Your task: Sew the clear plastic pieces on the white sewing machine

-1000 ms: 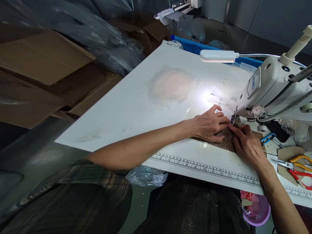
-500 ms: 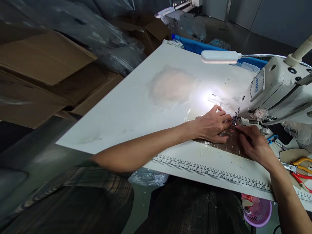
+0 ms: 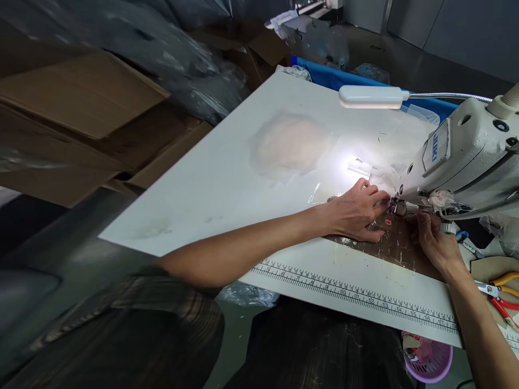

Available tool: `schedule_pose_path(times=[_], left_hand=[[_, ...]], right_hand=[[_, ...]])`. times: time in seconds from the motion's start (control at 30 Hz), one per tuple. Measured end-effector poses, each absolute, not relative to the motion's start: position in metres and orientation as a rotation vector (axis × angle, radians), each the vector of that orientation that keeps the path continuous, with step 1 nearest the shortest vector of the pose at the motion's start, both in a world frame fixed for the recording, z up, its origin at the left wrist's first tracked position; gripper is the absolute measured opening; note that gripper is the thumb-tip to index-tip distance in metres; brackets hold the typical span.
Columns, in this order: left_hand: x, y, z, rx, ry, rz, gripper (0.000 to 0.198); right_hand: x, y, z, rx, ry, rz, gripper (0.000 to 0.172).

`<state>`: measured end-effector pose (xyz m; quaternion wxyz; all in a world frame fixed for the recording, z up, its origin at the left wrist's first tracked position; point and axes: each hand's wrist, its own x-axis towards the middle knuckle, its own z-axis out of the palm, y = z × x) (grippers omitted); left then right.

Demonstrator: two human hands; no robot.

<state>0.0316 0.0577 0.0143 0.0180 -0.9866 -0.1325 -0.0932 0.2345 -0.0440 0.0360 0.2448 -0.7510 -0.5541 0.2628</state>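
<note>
Purple basket (image 3: pixel 441 368): held pink scraps (image 3: pixel 424 350).
Sewing machine (image 3: pixel 472 148): read "JUKI".
Ruler (image 3: pixel 352 298): bore numbers.
Brown sheet (image 3: pixel 399 253): lay on the table (image 3: pixel 219 202).
Left hand (image 3: pixel 357 212): lay on it, thumb and fingers apart.
Right hand (image 3: pixel 438 244): near machine; grip could not be told.

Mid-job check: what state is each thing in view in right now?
Left hand: thumb and fingers apart
Right hand: fingers bent, grip unclear
Brown sheet: lying flat, partly covered
Sewing machine: running or stopped, cannot tell
Lamp: lit
Cardboard box: open
Purple basket: holding scraps
</note>
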Motion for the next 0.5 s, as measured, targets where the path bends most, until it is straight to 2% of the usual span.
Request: schedule_pose_path(times=[0.27,0.5], left_hand=[[0.033,0.057,0.010,-3.056,-0.480,-0.315,0.062],[0.032,0.062,0.003,-3.161,-0.429,-0.485,0.053]], right_hand=[[0.241,-0.064,0.009,-1.858,-1.350,0.779,0.062],[0.248,-0.059,0.000,-1.835,-1.384,0.682,0.051]])
